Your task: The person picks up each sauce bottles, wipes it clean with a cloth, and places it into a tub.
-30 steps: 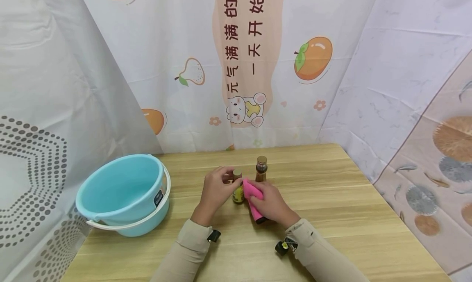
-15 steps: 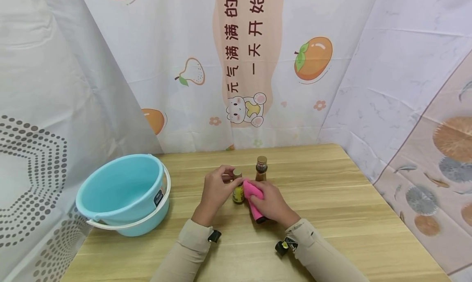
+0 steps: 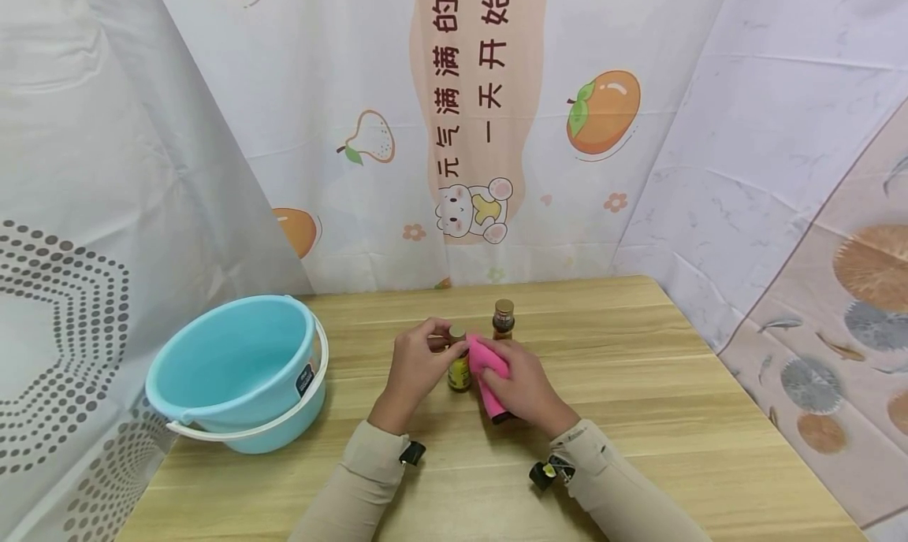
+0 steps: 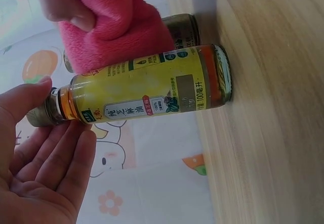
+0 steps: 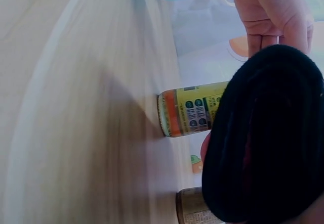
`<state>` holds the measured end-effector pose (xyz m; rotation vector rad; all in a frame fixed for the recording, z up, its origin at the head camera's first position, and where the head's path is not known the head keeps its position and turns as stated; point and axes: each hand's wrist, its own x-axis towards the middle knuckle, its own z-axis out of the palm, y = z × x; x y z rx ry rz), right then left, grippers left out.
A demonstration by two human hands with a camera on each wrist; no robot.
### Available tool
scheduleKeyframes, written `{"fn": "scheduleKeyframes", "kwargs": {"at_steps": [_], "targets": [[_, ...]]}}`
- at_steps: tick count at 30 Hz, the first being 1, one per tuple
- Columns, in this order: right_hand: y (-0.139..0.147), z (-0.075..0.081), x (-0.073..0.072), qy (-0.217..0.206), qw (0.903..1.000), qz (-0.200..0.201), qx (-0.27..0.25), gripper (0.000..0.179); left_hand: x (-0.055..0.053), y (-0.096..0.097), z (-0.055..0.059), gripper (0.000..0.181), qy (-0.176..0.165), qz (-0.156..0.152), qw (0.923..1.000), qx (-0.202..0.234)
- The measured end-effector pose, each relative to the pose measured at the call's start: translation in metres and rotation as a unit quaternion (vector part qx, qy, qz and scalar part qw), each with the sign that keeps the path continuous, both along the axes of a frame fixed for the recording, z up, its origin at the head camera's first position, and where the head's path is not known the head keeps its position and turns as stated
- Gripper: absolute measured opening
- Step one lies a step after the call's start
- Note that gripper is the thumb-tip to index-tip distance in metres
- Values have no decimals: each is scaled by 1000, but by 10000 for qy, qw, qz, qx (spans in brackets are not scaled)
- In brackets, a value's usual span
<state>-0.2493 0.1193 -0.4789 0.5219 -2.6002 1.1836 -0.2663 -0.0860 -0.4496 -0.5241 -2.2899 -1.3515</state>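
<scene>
A small bottle of sesame oil point(image 4: 147, 90) with a yellow label stands upright on the wooden table. My left hand point(image 3: 417, 358) pinches it at the neck and cap with thumb and fingers. On its right side, my right hand point(image 3: 525, 380) grips a bunched pink plush cloth point(image 3: 491, 365) against the bottle's upper part. The cloth's dark end point(image 5: 266, 133) fills much of the right wrist view and hides the right fingers there. Behind the cloth stands a second bottle point(image 3: 504, 320) with a gold cap, its lower part hidden by the right hand.
A light blue bucket point(image 3: 312, 369) with a white handle stands at the table's left side. The wooden table point(image 3: 638, 416) stretches to the right and front. Printed curtains point(image 3: 383, 203) hang behind and along both sides.
My right hand has shifted slightly away from me with the pink cloth, along the oil bottle, covering more of the second bottle. The left hand keeps its place at the bottle's neck.
</scene>
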Motion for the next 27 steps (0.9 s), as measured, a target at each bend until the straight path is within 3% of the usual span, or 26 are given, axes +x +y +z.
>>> {"fn": "scheduleKeyframes", "kwargs": {"at_steps": [9, 16, 27], "targets": [[1, 4, 0, 198, 9994, 1, -279, 50, 1, 0, 1, 33, -117, 30, 9999, -55], [1, 6, 2, 366, 9981, 7, -486, 52, 1, 0, 2, 32, -76, 179, 9992, -346], [0, 5, 2, 180, 9994, 17, -311, 52, 2, -1, 3, 32, -229, 368, 9971, -622]]}}
